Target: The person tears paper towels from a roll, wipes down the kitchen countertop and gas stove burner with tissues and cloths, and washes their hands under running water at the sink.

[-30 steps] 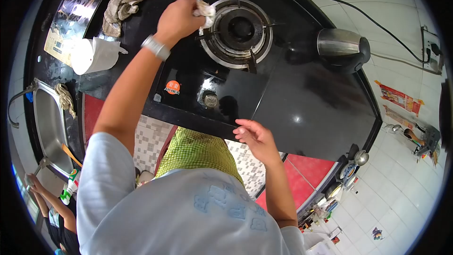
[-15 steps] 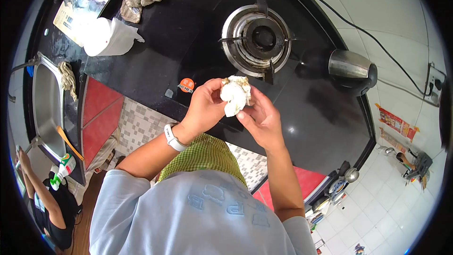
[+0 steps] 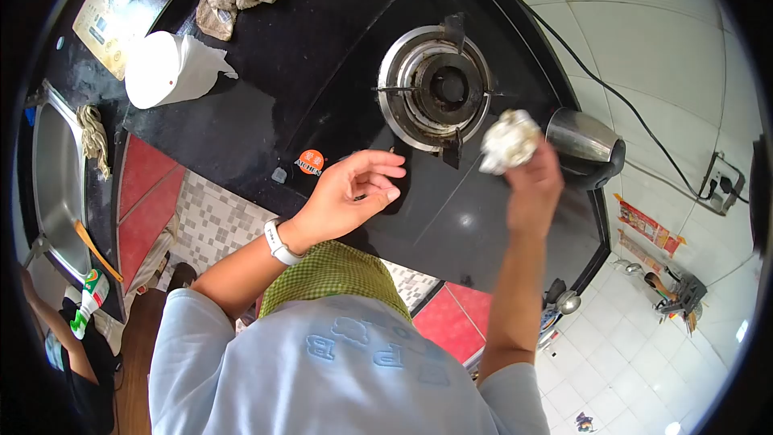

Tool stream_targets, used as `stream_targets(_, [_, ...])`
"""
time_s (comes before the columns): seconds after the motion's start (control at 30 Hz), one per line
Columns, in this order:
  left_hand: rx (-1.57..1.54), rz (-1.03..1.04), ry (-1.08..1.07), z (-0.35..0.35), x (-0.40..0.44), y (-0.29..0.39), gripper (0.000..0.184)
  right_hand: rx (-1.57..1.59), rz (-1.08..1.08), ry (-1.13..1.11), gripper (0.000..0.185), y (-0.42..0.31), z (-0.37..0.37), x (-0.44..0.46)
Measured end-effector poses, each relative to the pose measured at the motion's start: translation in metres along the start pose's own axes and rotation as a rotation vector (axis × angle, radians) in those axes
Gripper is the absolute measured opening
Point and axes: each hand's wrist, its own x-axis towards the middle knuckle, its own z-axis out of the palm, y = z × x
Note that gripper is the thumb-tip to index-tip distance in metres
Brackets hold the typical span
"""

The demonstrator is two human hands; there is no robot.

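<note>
Toward the right edge of the counter [image 3: 439, 242], the right hand [image 3: 535, 185] grips a crumpled wad [image 3: 507, 142], probably paper towel, and a careless swing could knock the electric kettle [image 3: 580, 135], while the left hand [image 3: 352, 191] curls empty.

Ppr wad [image 3: 510, 142] rough, matt; worktop [image 3: 443, 246] glossy; kettle [image 3: 578, 135] smooth mtl.

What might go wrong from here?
The right hand appears close to the metal kettle and might bump it. The crumpled white wad it holds looks soiled, so it could smear the black countertop. The wad could also snag on the burner if swept back across it.
</note>
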Motion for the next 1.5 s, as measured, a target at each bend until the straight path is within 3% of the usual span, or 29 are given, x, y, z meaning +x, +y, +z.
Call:
stream_targets(0.03, [-0.007, -0.001, 0.005, -0.003, -0.001, 0.0, 0.038, -0.108, -0.049, 0.102, 0.049, -0.011, -0.007, 0.016])
stream_targets(0.17, [0.028, -0.014, 0.073, -0.023, -0.01, -0.005, 0.024, -0.814, -0.4, 0.142, 0.049, -0.006, -0.052, 0.117])
stream_targets(0.23, [0.085, 0.023, 0.128, -0.032, -0.013, -0.004, 0.023, -1.237, -0.435, 0.035, 0.047, -0.015, -0.029, 0.15])
stream_targets(0.37, [0.143, 0.031, 0.236, -0.049, -0.018, -0.003, 0.019, -1.405, -0.649, -0.332, 0.042, 0.008, 0.01, 0.201])
stream_targets(0.5, [0.078, -0.001, 0.332, -0.06, -0.021, -0.003, 0.02, -1.347, -0.685, -0.473, 0.038, 0.019, 0.034, 0.218])
stream_targets(0.7, [0.081, 0.012, 0.392, -0.064, -0.022, -0.013, 0.018, -1.422, -0.359, -0.328, 0.029, 0.025, 0.036, 0.229])
stream_targets(0.77, [0.099, 0.004, 0.39, -0.063, -0.023, -0.008, 0.018, -1.498, -0.128, -0.401, 0.028, 0.023, 0.037, 0.244])
stream_targets(0.9, [0.095, 0.018, 0.413, -0.054, -0.027, 0.0, 0.016, -1.626, -0.034, -0.384, 0.026, 0.025, 0.033, 0.25])
stream_targets(0.97, [0.11, 0.064, 0.434, -0.055, -0.029, 0.0, 0.016, -1.803, 0.067, -0.528, 0.03, 0.018, 0.016, 0.247])
stream_targets(1.03, [0.103, 0.074, 0.435, -0.06, -0.031, -0.005, 0.015, -1.71, 0.199, -0.464, 0.039, 0.021, -0.004, 0.236])
stream_targets(1.1, [0.092, 0.078, 0.44, -0.06, -0.034, -0.011, 0.015, -1.652, 0.306, -0.406, 0.038, 0.025, -0.007, 0.229])
stream_targets(1.23, [0.076, 0.039, 0.473, -0.06, -0.032, -0.017, 0.014, -1.814, 0.287, -0.436, 0.031, 0.027, 0.008, 0.234])
stream_targets(1.33, [0.087, 0.008, 0.472, -0.056, -0.029, -0.016, 0.014, -1.649, 0.014, -0.231, 0.021, 0.029, 0.005, 0.213])
stream_targets(1.5, [0.075, 0.007, 0.456, -0.048, -0.018, -0.017, 0.015, -1.428, -0.232, -0.173, 0.014, 0.039, -0.003, 0.218])
